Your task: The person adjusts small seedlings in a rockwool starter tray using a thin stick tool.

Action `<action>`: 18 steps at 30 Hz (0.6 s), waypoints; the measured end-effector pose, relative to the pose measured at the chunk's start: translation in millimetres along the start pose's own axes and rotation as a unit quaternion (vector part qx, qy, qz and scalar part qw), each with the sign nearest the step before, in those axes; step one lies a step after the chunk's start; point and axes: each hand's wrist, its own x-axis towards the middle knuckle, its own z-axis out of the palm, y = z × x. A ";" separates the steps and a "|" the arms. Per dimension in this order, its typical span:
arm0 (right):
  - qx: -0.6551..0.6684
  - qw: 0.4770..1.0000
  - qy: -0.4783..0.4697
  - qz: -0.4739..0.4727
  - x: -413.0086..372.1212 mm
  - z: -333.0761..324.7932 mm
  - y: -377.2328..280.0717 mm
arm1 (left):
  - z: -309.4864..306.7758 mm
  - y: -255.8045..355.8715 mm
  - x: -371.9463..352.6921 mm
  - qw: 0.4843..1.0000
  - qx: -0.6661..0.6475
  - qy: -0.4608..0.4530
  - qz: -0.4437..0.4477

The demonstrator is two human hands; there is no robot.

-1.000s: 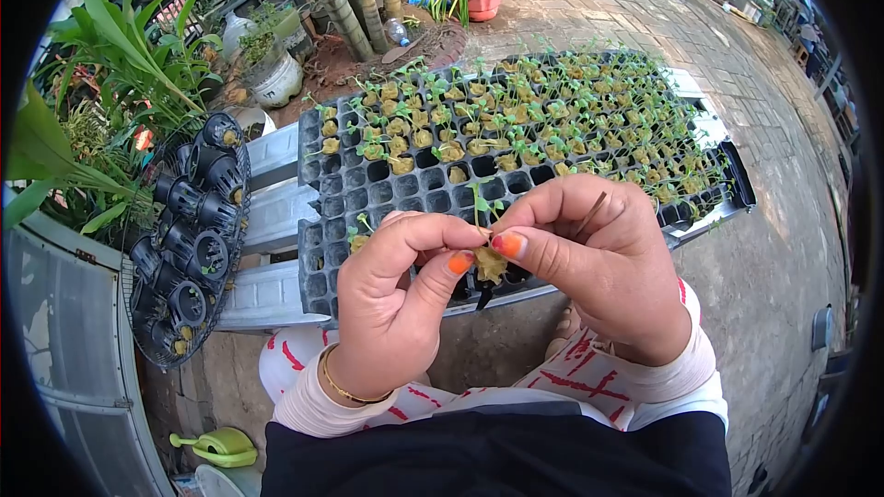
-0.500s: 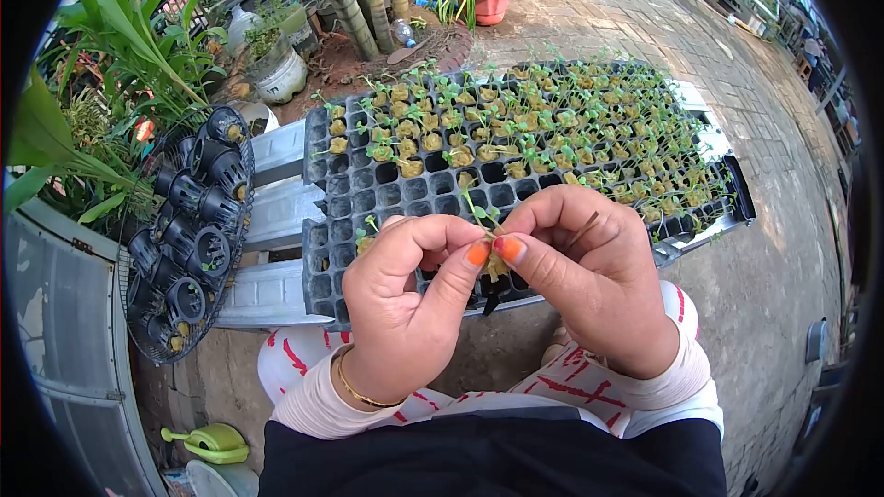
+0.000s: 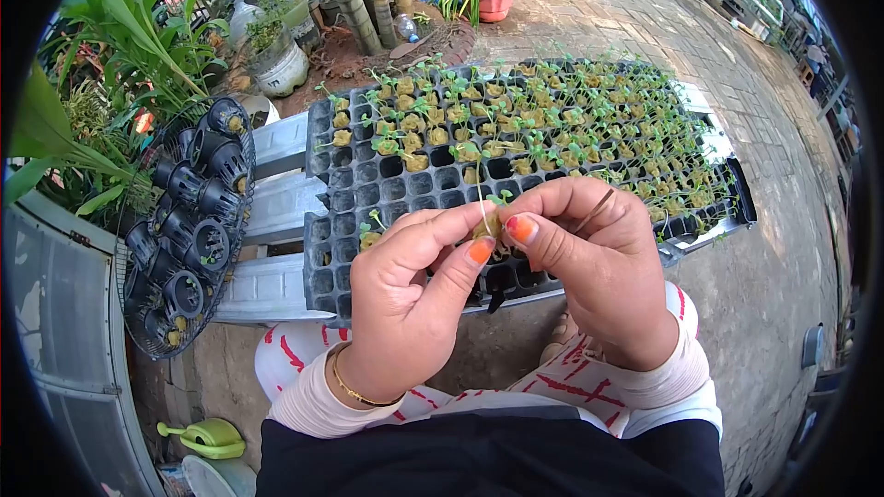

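Note:
Between both hands, above the near edge of a black seedling tray [image 3: 421, 183], is a seedling in a small yellowish-brown plug [image 3: 491, 224]. Its thin pale stem rises from the plug. My left hand [image 3: 412, 287] pinches the plug with thumb and forefinger. From the other side, my right hand [image 3: 594, 271] closes its thumb and forefinger on the plug. A thin brown stick [image 3: 599, 208] lies tucked among the right fingers. Many of the tray's cells hold similar plugs with green sprouts [image 3: 539, 120]; the near-left cells are mostly bare. My fingers hide part of the plug.
The tray rests on a slatted silvery bench [image 3: 262, 296]. To its left stands a wire basket [image 3: 241, 248] of black net pots [image 3: 210, 244]. A green watering can [image 3: 212, 439] is at lower left. Leafy plants [image 3: 129, 46] and a reddish pot [image 3: 497, 2] stand beyond.
The plug now sits higher between my fingertips, and its stem shows upright above them. My fingers have shifted their hold from around the stem to the plug.

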 end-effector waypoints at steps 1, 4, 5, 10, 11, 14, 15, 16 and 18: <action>0.003 1.000 -0.002 0.003 0.3 -0.1 -0.1 | -0.6 0.5 0.4 1.000 0.011 -0.010 0.007; 0.024 1.000 -0.004 -0.001 0.1 0.4 0.4 | -1.3 -0.3 1.6 1.000 0.015 -0.025 0.010; 0.024 1.000 -0.004 -0.001 -0.1 0.3 -0.6 | -1.4 -0.7 2.1 0.999 0.009 -0.029 0.010; -0.009 1.000 0.020 -0.012 -1.8 2.7 -0.8 | 0.6 -1.1 1.4 0.997 -0.067 -0.020 -0.034; -0.009 1.000 0.021 -0.012 -2.2 2.2 -2.5 | 0.6 -1.8 1.1 0.997 -0.075 -0.016 -0.033; -0.025 1.000 -0.009 -0.004 -3.5 0.4 -6.5 | 0.3 -9.2 -0.4 0.999 -0.046 -0.004 -0.002; -0.045 0.999 -0.006 -0.010 -4.3 0.4 -5.4 | 0.2 -10.0 -0.6 0.999 -0.045 -0.004 -0.004; -0.066 0.998 -0.004 -0.016 -5.0 0.5 -4.5 | -0.2 -10.7 0.0 1.000 -0.022 -0.001 0.014; -0.071 0.997 -0.005 -0.020 -6.0 0.5 -4.4 | -0.4 -10.3 0.2 0.999 0.002 0.001 0.032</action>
